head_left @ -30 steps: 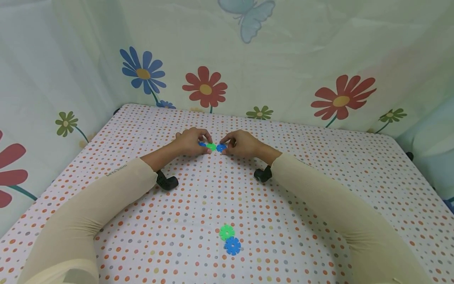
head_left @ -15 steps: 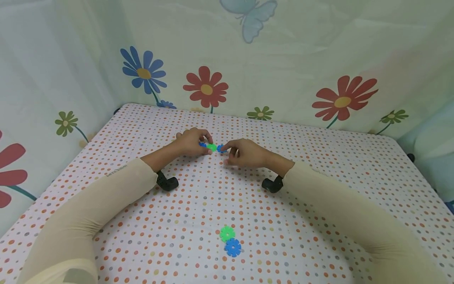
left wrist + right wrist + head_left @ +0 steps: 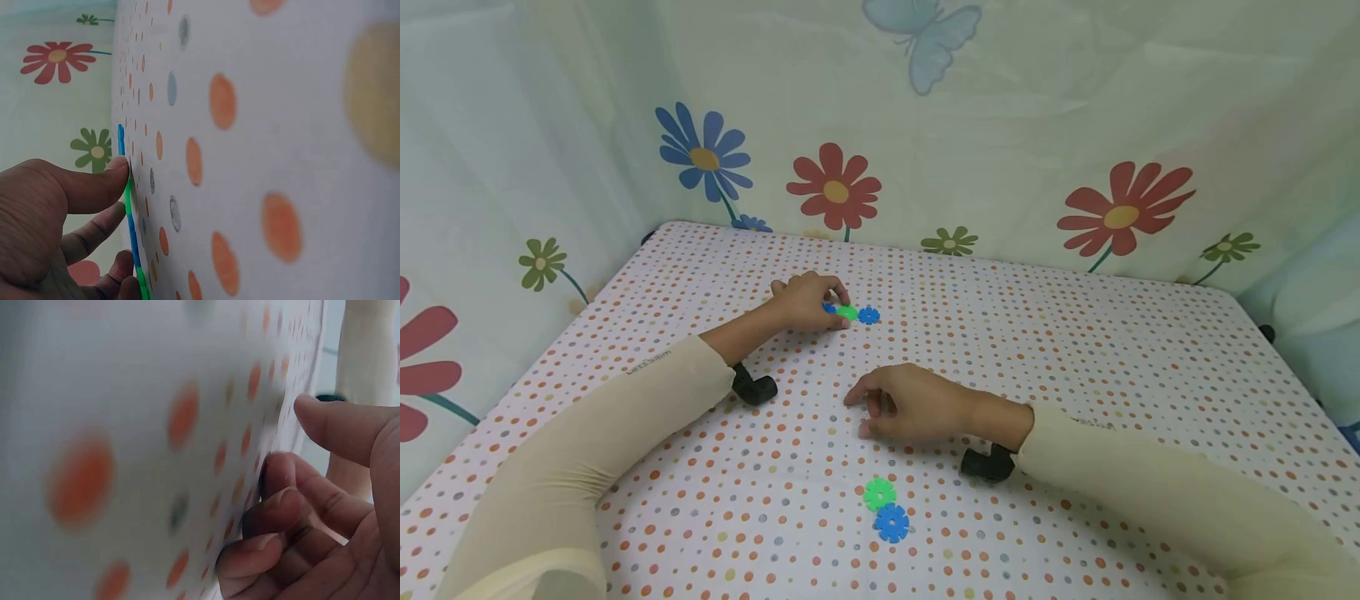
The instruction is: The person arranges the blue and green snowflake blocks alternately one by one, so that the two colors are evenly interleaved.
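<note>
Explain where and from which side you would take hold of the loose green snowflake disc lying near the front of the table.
Probably pinch the green disc by its toothed rim, from above, on its far and left sides. It lies flat on the dotted table, so its faces cannot be gripped, and the blue disc touches its near edge. The right hand, empty and closest, suits this.

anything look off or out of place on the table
Nothing stands out. The left hand pinches a flat chain of blue and green plastic snowflake discs; a loose green and blue disc pair lies intact on the dotted tablecloth.

Three blue discs [image 3: 868, 315], two green discs [image 3: 879, 493], two hands [image 3: 917, 404].
</note>
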`<action>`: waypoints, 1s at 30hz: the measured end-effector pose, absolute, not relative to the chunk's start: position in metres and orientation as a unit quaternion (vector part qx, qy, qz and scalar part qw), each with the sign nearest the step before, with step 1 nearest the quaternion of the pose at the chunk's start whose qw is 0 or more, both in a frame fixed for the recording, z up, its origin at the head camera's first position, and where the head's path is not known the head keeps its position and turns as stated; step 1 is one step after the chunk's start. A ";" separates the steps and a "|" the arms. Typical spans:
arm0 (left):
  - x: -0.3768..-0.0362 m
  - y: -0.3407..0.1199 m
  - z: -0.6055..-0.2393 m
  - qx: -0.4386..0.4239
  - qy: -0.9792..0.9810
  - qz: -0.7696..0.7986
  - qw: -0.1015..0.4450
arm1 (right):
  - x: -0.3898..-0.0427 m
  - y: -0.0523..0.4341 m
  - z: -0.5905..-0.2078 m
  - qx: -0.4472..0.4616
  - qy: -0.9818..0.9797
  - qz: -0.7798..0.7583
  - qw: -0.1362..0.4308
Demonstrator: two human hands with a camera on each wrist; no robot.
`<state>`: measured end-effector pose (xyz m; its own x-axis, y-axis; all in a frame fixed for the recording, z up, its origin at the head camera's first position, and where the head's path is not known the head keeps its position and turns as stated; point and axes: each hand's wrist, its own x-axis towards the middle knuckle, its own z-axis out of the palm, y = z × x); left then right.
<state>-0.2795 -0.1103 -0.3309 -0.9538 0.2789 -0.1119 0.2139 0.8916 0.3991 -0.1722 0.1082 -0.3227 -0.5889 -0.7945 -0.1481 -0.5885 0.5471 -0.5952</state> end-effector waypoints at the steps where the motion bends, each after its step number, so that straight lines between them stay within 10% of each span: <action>1: -0.279 -0.110 -0.331 0.127 0.969 0.193 0.083 | -0.167 0.109 -0.322 -0.401 0.858 -0.247 0.206; 30: -0.275 -0.082 -0.324 0.156 0.965 0.195 0.076 | -0.115 0.147 -0.321 -0.476 0.821 -0.235 0.209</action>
